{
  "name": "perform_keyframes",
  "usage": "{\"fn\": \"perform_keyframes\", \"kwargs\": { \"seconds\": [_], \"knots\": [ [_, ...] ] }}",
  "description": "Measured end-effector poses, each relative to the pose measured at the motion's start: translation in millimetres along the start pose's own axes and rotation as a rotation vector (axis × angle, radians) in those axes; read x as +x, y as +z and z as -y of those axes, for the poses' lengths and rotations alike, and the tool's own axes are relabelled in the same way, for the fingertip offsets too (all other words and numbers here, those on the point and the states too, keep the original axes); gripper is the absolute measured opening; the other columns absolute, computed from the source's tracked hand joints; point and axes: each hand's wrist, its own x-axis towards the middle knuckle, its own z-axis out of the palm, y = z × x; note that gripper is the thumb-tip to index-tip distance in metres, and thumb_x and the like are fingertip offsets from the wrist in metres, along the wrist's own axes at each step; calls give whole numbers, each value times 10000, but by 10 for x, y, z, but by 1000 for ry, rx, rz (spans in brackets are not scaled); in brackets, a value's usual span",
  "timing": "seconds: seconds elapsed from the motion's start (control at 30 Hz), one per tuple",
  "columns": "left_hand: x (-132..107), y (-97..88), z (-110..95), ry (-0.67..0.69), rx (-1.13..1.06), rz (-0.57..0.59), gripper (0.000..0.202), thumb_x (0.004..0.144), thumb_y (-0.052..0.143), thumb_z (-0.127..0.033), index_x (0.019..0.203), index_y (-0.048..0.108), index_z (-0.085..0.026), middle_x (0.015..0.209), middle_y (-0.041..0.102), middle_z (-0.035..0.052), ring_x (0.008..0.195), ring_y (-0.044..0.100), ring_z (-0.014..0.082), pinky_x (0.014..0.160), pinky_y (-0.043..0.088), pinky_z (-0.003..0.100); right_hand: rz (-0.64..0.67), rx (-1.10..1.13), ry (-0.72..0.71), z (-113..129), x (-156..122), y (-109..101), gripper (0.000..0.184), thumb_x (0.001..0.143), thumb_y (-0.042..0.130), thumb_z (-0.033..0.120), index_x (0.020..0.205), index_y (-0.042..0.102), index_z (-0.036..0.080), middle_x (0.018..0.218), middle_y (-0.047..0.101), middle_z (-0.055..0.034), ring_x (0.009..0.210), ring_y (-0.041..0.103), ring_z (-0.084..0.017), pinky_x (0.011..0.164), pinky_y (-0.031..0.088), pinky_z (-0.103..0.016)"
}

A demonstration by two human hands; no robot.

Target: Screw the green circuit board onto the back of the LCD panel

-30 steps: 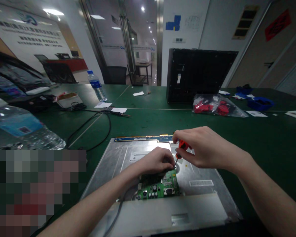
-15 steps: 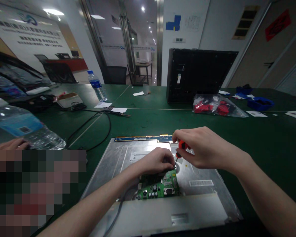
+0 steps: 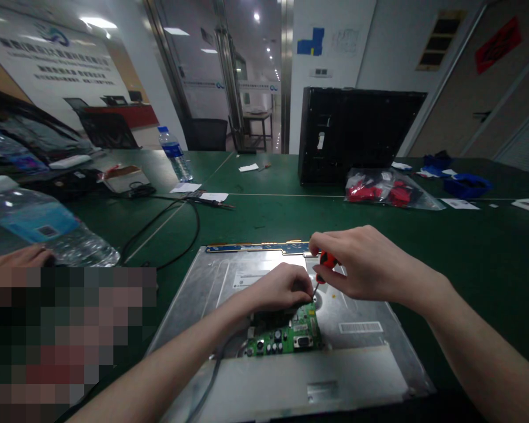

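My right hand (image 3: pixel 361 264) grips a red and black screwdriver (image 3: pixel 327 262), its thin shaft slanting down to the upper right corner of a green circuit board (image 3: pixel 286 338). My left hand (image 3: pixel 284 288) is closed beside the screwdriver's tip, fingertips pinched at the board's upper edge; what they hold, if anything, is hidden. The board lies on the silver metal back of a display panel (image 3: pixel 361 376), partly covered by my left hand. Along the panel's far edge runs a narrow blue circuit strip (image 3: pixel 247 249).
Another person's hand (image 3: pixel 22 257) rests by a large water bottle (image 3: pixel 53 220) at left. A black cable (image 3: pixel 197 229) loops beside the panel. Beyond stand a smaller bottle (image 3: pixel 175 154), a black monitor housing (image 3: pixel 361 135), a bag of red parts (image 3: pixel 388 191) and a blue tray (image 3: pixel 467 186).
The view has shifted very slightly. Both hands and the screwdriver stay at the same corner of the board; nothing else has visibly moved.
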Motion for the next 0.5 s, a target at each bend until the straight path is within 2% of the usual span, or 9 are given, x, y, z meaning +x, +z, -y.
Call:
{"fn": "perform_keyframes", "kwargs": {
  "seconds": [0.17,0.37,0.5],
  "knots": [
    [-2,-4,-7,16,-4,-15,106,724,662,-34,778,693,-119,737,672,12,696,602,147,657,437,213,12,-32,3,2,-9,-6,132,857,559,325,880,542,197,702,622,8,578,494,-130,523,236,-258],
    [3,7,20,15,-7,-7,143,719,644,-26,805,692,-130,746,677,4,709,604,149,657,440,211,0,71,-45,7,-50,-40,115,798,551,196,907,518,190,791,612,3,612,470,-119,525,256,-252],
    [-2,2,0,3,16,-19,148,725,621,-14,783,688,-133,742,677,5,702,606,144,653,440,208,-10,-2,-13,-3,-15,-5,86,844,551,255,905,528,199,712,614,18,557,462,-117,511,229,-253]
  ]
}}
